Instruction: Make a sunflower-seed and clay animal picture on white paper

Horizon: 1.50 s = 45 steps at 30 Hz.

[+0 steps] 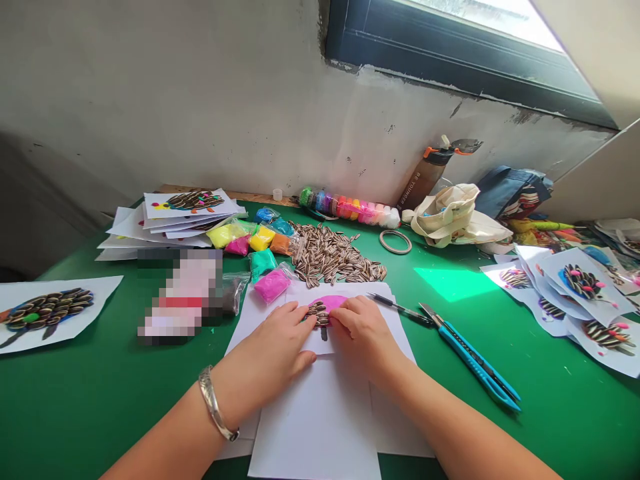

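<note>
White paper (320, 413) lies in front of me in several sheets. On the upper sheet is a pink clay shape (334, 302), partly covered with overlapping sunflower seeds (318, 316). A small dark clay piece (325, 333) sticks out below the seeds. My left hand (273, 343) rests flat with fingers stretched out, their tips at the left edge of the seeds. The fingers of my right hand (363, 330) are pinched together at the right side of the seeds, over the pink clay. Whatever they hold is hidden.
A seed pile (333, 253) and clay packets (270, 283) lie beyond the paper. To the right are a pen (400, 307), a blue utility knife (475, 360) and a tape ring (395, 242). Finished seed pictures (583, 283) lie far right; a paper stack (150, 223) stands back left.
</note>
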### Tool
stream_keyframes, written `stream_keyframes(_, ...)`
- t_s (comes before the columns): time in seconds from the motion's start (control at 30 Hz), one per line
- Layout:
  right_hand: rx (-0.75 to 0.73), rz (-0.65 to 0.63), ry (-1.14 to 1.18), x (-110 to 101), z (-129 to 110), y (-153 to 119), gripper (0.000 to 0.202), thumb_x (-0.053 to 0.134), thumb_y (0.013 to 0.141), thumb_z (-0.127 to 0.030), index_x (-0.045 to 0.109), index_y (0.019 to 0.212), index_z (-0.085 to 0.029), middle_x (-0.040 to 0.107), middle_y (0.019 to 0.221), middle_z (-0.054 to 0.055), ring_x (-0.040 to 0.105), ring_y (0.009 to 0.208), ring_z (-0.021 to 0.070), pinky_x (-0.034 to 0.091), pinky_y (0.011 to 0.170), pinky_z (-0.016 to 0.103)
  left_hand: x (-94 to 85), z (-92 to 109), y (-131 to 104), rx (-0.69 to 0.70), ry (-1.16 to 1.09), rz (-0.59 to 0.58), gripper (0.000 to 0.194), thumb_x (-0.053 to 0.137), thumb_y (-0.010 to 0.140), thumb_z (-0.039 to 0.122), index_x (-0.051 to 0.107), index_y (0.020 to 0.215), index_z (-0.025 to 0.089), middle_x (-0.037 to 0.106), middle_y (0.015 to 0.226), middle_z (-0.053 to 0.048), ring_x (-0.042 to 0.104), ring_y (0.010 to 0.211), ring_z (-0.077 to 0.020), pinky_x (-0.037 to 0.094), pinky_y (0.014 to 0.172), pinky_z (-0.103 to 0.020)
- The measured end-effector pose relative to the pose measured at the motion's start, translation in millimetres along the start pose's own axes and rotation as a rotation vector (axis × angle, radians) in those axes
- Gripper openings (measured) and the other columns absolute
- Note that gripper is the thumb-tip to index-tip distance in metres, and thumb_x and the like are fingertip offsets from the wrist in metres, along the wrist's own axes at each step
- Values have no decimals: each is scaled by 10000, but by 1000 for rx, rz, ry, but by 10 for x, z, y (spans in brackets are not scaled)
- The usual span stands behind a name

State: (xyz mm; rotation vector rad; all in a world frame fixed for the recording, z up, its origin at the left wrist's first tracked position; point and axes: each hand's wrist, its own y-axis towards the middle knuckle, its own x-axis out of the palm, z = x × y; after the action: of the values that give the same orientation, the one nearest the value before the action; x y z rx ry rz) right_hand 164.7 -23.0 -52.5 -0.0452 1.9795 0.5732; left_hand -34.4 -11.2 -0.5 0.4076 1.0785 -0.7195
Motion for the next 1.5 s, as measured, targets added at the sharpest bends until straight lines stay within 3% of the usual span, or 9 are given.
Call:
stream_keyframes(0.43,3,-15,22,6,41,10,243,541,886,-106,652,686,-190,604,706,25,478,706,154,328,672,278,8,6,1,-20,5,-11,261,619,857,198,622,1117,183,619,1167,-97,500,1168,-320,450,987,-492)
stream_keyframes(0.6,49,-8,-49,-159,207,232,228,535,887,-104,713,786,-206,659,787,43,532,777,171,336,697,284,-2,5,-6,-26,-8,-33,235,612,865,195,618,1099,172,609,1132,-103,515,1109,-308,466,945,-482)
stream_keyframes(0.7,67,-100,-170,-203,289,425,237,531,883,-102,721,809,-222,674,800,39,534,811,180,318,708,291,2,6,-9,-35,-14,-32,204,602,868,185,618,1071,169,604,1107,-96,518,1080,-296,472,925,-470)
stream_keyframes(0.93,-136,-313,-435,-176,267,674,194,530,898,-121,652,770,-202,663,848,49,501,856,202,269,734,334,5,-6,10,-53,-5,-46,245,621,865,191,611,1108,161,593,1158,-106,497,1134,-309,455,965,-483)
stream_keyframes(1.07,-238,-348,-500,-168,251,729,151,525,901,-117,637,818,-177,644,857,67,516,828,201,270,743,339,-5,0,13,-58,3,-62,245,618,867,182,616,1111,156,595,1162,-109,495,1147,-312,459,969,-486)
stream_keyframes(1.3,-156,-204,-454,-19,343,768,194,467,892,-58,626,831,-152,636,809,82,535,773,207,300,725,333,3,5,-5,-44,16,-46,304,623,871,189,600,1171,148,590,1218,-126,482,1198,-327,445,1009,-504)
stream_keyframes(1.4,-76,-111,-420,-52,364,724,232,399,910,-59,602,845,-151,622,856,103,530,814,216,326,721,327,6,-3,-20,-37,12,-22,295,633,865,188,607,1157,160,596,1204,-123,503,1171,-323,466,982,-494)
stream_keyframes(1.5,119,89,-62,-168,316,609,216,367,962,-176,557,860,-184,601,857,82,519,796,197,372,718,310,-1,-3,-19,-12,-10,2,288,633,864,176,608,1151,171,607,1174,-108,530,1124,-302,484,952,-472)
